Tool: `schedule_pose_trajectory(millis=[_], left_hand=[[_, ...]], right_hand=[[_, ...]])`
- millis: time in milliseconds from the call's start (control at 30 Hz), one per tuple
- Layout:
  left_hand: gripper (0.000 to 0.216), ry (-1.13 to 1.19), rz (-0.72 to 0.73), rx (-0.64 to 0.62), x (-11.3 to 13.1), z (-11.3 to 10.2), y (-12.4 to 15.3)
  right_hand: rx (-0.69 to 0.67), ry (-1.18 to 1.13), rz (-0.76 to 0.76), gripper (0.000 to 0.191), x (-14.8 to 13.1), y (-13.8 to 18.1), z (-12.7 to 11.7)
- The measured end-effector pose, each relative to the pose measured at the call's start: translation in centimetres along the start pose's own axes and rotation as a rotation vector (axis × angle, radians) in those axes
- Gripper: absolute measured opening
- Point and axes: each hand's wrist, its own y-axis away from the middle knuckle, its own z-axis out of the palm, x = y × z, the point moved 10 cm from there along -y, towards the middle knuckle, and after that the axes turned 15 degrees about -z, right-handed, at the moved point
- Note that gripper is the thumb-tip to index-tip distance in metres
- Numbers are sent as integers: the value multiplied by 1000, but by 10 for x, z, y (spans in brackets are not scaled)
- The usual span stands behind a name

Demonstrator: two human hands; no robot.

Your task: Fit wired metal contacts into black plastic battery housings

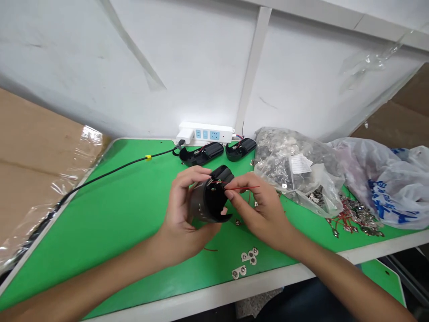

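Green surface with a white front edge spreads beneath both hands. Small metal plates lie on it, nearer the front edge than the right hand. Held above the surface, a curved black case sits in the grasp of the left hand, its opening facing the right hand. There the right hand pinches a thin red wire between thumb and forefinger. Right of that hand are a heap of wired metal contacts, a clear bag of parts and a white bag with blue print. Beyond both hands, two more black cases rest before a white power strip near the wall.
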Motion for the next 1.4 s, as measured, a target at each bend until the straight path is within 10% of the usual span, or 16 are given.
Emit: schedule_pose_trajectory(millis=[933,1400], left_hand=[[89,-314,-284,-103,-30,7,-2],[66,-371,-421,-105,-42,7,-8]], right_hand=[[-162,-72,111,8,6,6,20],[-115,-76,184,8,22,10,27]])
